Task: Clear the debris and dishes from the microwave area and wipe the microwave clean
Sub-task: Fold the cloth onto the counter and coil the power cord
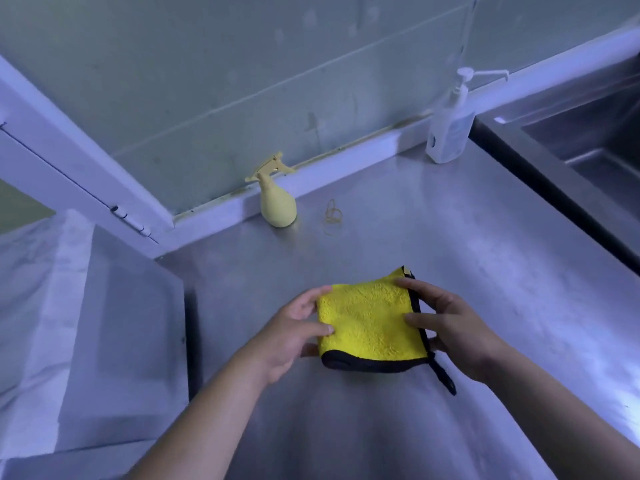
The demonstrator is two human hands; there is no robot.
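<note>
The left hand (294, 332) and right hand (455, 327) each pinch the folded yellow cloth (370, 327) by its nine and three o'clock edges on the tabletop (450, 237), with the spray bottle (278, 206) at eleven o'clock.

I count two hands, the left hand (294, 329) and the right hand (455, 329), one yellow cloth (370, 323), one spray bottle (278, 206), one pump bottle (448, 129), one sink (588, 143), and some rubber bands (333, 214), too tangled to count.

- Open across bare stainless-steel counter (467, 271) right of the folded yellow cloth (367, 320).
- Blocked at the back by a pale yellow pear-shaped spray bottle (278, 202), thin rubber bands (333, 214) just beside.
- Hemmed left by a white boxy appliance (114, 341), right by a sunken steel sink (588, 147).
</note>
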